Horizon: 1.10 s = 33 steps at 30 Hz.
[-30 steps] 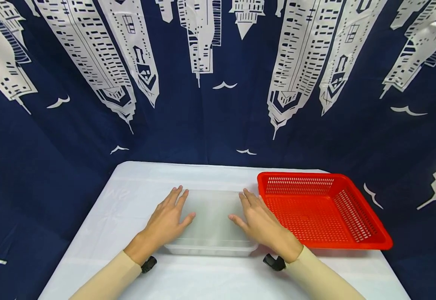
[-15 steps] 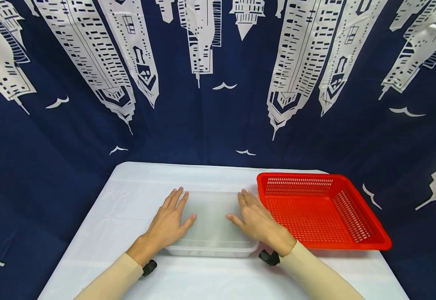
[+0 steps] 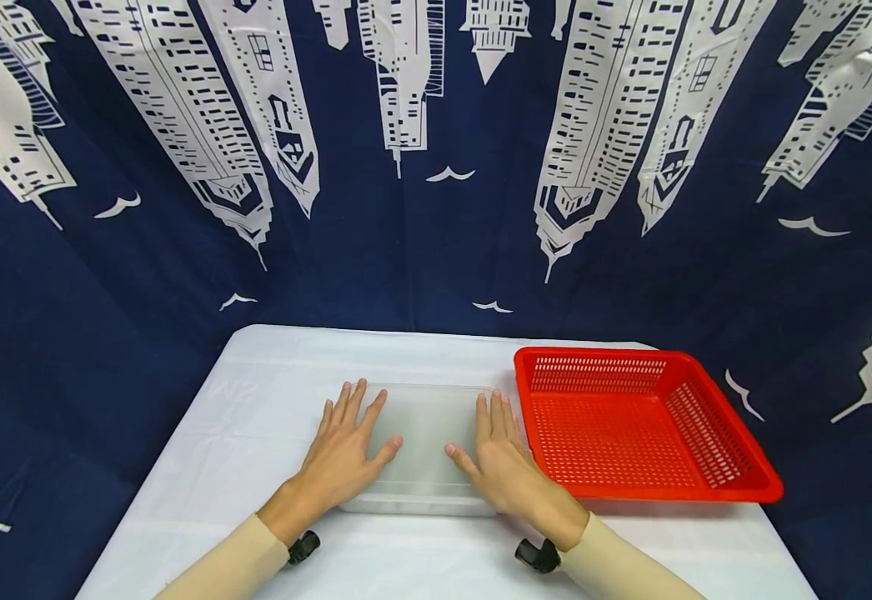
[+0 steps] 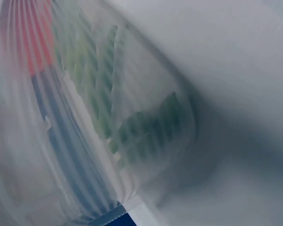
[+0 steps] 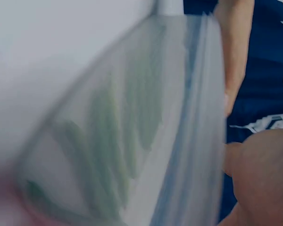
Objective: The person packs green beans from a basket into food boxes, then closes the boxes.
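Note:
A flat, see-through plastic box [image 3: 428, 429] with a pale lid stands on the white table. Over its left side lies my left hand [image 3: 340, 458], fingers straight and spread across the lid's edge. My right hand [image 3: 509, 471] covers the opposite side in the same way, its thumb pointing inward. Through the box wall, the left wrist view shows blurred green long shapes [image 4: 153, 122]. Similar green shapes [image 5: 106, 146] show in the right wrist view, where part of the right hand [image 5: 264, 174] is at the edge.
To the right, close beside the right hand, a red perforated basket [image 3: 601, 352] stands on the white tablecloth [image 3: 256, 400]. A dark blue cloth [image 3: 376, 250] with white buildings and birds hangs behind the table.
Both hands have shifted slightly inward over the lid and a little toward the person, their fingers spreading more. The box and basket stay in place.

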Each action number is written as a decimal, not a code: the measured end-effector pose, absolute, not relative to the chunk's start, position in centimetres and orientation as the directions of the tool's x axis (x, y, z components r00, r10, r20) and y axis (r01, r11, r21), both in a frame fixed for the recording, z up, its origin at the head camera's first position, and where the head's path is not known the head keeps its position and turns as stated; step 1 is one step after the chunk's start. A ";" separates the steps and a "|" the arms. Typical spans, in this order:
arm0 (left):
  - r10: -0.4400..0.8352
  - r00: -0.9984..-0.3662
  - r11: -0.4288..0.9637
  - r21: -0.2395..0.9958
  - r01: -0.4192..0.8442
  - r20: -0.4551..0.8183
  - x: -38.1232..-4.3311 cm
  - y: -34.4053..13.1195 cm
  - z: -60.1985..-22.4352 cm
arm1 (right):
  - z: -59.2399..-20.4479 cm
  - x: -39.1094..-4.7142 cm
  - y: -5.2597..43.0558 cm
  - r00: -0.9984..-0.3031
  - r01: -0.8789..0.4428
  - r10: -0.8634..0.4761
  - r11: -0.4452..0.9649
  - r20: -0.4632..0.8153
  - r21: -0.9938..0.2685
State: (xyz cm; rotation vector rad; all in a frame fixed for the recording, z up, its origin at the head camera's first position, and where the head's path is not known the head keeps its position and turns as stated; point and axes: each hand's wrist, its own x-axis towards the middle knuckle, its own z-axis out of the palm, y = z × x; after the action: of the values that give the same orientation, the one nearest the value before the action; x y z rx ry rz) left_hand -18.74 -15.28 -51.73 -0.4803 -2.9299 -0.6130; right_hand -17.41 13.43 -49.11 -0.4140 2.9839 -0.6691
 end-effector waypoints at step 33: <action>0.276 -0.920 0.885 0.299 0.356 0.279 -18.4 -15.9 -51.7 | -49.9 -16.8 13.8 -0.901 -0.426 -0.329 0.792 0.282 -0.437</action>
State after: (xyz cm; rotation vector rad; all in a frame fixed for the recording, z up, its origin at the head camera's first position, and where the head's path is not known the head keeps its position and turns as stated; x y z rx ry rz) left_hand -18.43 -15.87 -51.66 -0.4800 -2.8249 -0.5119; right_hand -16.84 13.82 -49.92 -0.6708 3.1540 -0.8460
